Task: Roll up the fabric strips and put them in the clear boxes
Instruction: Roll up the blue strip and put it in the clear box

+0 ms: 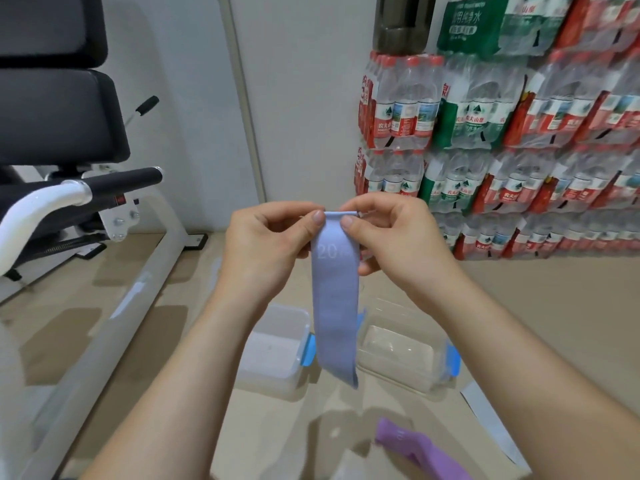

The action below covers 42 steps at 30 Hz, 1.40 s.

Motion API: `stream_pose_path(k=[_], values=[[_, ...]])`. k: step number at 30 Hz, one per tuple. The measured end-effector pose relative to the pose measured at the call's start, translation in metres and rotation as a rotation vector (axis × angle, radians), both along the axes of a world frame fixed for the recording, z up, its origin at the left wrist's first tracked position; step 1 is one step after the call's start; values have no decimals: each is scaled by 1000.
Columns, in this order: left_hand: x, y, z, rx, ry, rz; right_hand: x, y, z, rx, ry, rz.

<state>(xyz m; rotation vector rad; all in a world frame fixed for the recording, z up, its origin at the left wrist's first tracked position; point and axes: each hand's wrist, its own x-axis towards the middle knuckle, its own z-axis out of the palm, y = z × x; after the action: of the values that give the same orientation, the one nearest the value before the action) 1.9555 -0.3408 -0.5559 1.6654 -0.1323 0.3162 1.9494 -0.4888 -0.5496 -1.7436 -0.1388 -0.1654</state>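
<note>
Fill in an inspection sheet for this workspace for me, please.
Surface: glossy beige floor.
Job's things: blue fabric strip hangs unrolled from the hands; left clear box and right clear box sit on the floor, apparently empty; purple strip and pale strip lie nearer.
Clutter: nothing seen.
Grippers: left hand and right hand both pinch the blue strip's top edge.
Cables: nothing seen.
Surroundings: exercise machine at left; stacked packs of bottled water at right.

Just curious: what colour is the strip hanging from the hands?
Light blue strip, clearest in the head view.
</note>
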Motion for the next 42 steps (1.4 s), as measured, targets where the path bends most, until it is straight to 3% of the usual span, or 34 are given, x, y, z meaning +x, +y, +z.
stream_pose_path(k=[4, 11, 23, 33, 42], values=[[-4, 0, 2, -65, 37, -37, -5, -3, 2, 102, 87, 82], [-6, -3, 4, 38, 37, -26, -4, -5, -1, 85, 43, 59], [-5, -5, 6, 109, 21, -39, -3, -14, 0, 386, 234, 213], [-4, 1, 1, -52, 119, -74, -3, 2, -9, 243, 91, -48], [-3, 0, 1, -39, 43, -2, -6, 11, -13, 124, -9, 45]])
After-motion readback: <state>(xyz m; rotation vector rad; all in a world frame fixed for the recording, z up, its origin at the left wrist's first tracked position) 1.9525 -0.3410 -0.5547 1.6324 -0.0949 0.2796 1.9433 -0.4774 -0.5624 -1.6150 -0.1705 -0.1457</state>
